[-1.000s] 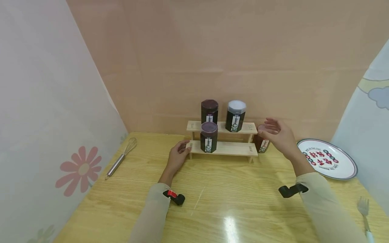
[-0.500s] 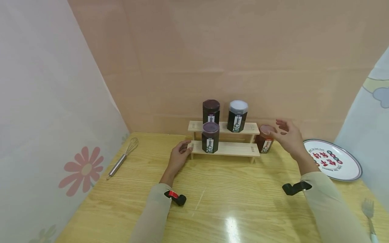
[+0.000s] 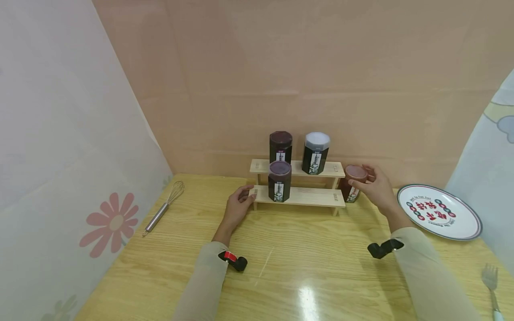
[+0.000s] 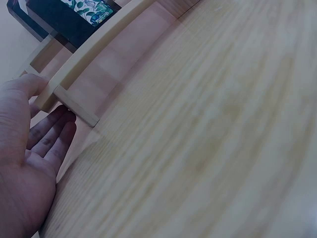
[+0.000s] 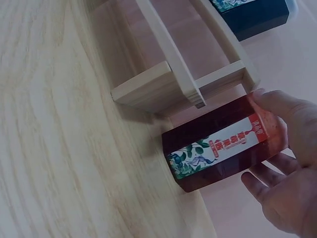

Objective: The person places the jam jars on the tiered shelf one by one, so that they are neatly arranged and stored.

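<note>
A two-step wooden display shelf (image 3: 313,196) stands against the back wall. My left hand (image 3: 236,206) holds the left end of its lower step; in the left wrist view the thumb is on the plank (image 4: 74,69) and the other fingers reach beneath. Beside the shelf's right end, a dark red octagonal jar (image 5: 218,144) stands upright on the table. My right hand (image 3: 378,191) grips it near its lid, thumb on one side and fingers on the other. On the shelf are a purple-lidded jar (image 3: 279,189), a dark-lidded jar (image 3: 280,145) and a white-lidded jar (image 3: 315,154).
A white oval plate (image 3: 441,229) with red lettering lies to the right, a fork (image 3: 491,281) in front of it. On the left of the wooden table (image 3: 321,249) is a metal whisk (image 3: 162,211). Cloth-covered walls close off the back and sides.
My right hand first drew slightly right of the red jar, then came back left and closed its fingers around it. The left hand stays on the shelf end.
</note>
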A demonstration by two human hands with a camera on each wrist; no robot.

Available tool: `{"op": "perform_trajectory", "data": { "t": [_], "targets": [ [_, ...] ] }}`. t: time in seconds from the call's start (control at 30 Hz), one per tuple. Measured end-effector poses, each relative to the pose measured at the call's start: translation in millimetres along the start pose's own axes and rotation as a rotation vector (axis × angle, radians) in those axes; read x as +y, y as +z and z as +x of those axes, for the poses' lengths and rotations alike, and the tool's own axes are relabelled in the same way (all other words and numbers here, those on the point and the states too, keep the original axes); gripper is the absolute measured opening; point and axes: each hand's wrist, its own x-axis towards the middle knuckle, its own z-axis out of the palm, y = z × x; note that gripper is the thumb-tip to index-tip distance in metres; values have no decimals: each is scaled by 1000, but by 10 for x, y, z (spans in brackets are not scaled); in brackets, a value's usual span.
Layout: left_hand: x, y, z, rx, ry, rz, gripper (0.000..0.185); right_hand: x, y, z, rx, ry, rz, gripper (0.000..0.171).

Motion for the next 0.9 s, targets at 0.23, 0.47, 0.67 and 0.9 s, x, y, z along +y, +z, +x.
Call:
{"op": "perform_trajectory", "data": {
  "t": [0.23, 0.47, 0.67, 0.9],
  "targets": [
    [-5, -8, 2, 6, 5, 1, 36, 33, 64, 6, -5, 10, 6, 89],
    [17, -6, -6, 10, -4, -13, 39, -12, 83, -16, 30, 2, 2, 82],
    [8, -10, -3, 12, 2, -10, 37, -13, 77, -32, 56, 13, 4, 80],
    [2, -1, -5, 1, 3, 1, 37, 68, 46, -95, 83, 57, 12, 85]
  ]
}}
